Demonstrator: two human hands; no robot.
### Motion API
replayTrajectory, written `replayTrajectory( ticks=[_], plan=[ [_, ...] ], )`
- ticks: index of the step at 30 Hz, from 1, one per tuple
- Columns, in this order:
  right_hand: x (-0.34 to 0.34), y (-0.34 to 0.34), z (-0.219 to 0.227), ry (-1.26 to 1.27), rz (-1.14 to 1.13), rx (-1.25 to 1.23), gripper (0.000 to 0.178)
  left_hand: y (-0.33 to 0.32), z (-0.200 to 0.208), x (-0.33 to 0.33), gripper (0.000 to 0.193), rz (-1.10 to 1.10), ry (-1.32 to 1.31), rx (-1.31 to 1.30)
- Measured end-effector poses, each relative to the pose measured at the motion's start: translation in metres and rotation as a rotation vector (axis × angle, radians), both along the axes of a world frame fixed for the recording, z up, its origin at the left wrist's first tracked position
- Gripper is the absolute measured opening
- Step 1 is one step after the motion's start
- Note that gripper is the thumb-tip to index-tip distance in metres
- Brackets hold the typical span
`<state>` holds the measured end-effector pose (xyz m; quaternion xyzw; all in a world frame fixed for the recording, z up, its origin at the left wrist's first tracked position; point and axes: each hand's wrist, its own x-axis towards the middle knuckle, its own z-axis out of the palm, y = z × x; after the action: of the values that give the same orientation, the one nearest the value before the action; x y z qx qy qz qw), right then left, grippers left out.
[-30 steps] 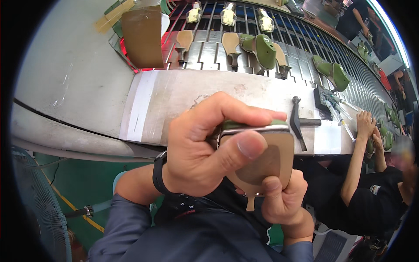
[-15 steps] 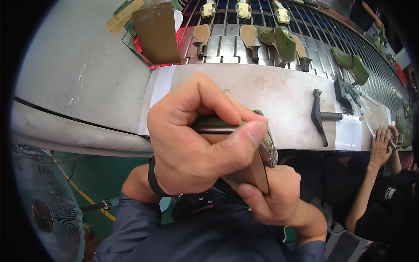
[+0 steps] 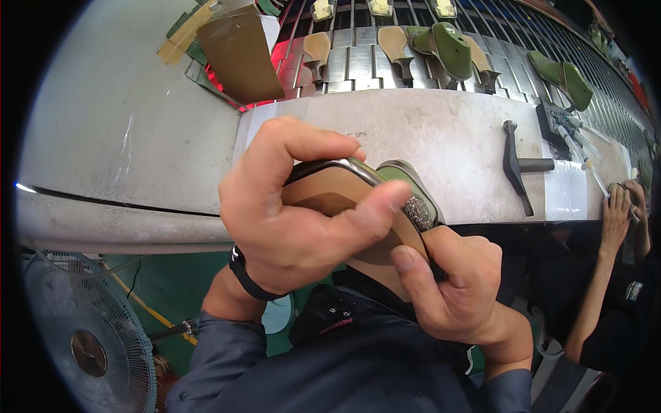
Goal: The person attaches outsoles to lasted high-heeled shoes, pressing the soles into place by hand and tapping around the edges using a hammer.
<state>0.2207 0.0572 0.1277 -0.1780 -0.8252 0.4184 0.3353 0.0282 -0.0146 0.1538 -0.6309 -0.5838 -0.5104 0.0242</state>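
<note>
Between my hands, just past the bench's near edge, is a shoe (image 3: 327,184) with a tan sole turned up toward me and a dark shiny rim. Part of its upper shows green, with a patch of glittering stones on the right side. My left hand (image 3: 275,213) grips the sole's left part, fingers curled over the far rim and thumb lying across the sole. At the shoe's lower right, my right hand (image 3: 458,282) is closed on the edge, with the thumb pressed to the sole. My hands hide much of the shoe.
On the pale bench (image 3: 475,131) lies a hammer (image 3: 511,165), with a dark holder of syringe-like tubes (image 3: 561,131) beyond it. Heeled soles (image 3: 394,51) and green shoe lasts (image 3: 447,54) stand on the metal conveyor. Lower left is a fan (image 3: 89,344); a co-worker's hands (image 3: 620,210) are at right.
The shoe has tilted so that more of its sole and dark rim face me. My left fingers have opened out from a tighter pinch. My right hand has shifted slightly up and right.
</note>
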Motion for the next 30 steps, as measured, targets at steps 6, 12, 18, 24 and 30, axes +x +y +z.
replayTrajectory(
  ticks=[6,12,18,24,30],
  plan=[
    [0.006,0.022,0.017,0.122,-0.192,0.292,0.039,0.011,0.019,0.013,0.014,-0.028,-0.196,-0.086],
    [0.028,0.065,0.072,-0.242,-0.114,-0.148,0.054,0.076,-0.007,0.015,0.05,-0.546,-0.76,-0.018],
    [0.104,0.099,-0.033,0.439,-0.366,-0.77,0.045,0.088,-0.131,0.013,0.048,-0.421,-1.555,-0.161],
    [0.099,0.01,-0.119,0.217,-0.233,-0.951,0.045,0.096,-0.135,-0.025,0.049,-0.149,-0.918,-0.009],
    [0.045,0.038,-0.062,-0.071,-0.233,-0.062,0.065,0.096,-0.107,-0.019,0.041,-0.425,-0.543,-0.211]
  ],
)
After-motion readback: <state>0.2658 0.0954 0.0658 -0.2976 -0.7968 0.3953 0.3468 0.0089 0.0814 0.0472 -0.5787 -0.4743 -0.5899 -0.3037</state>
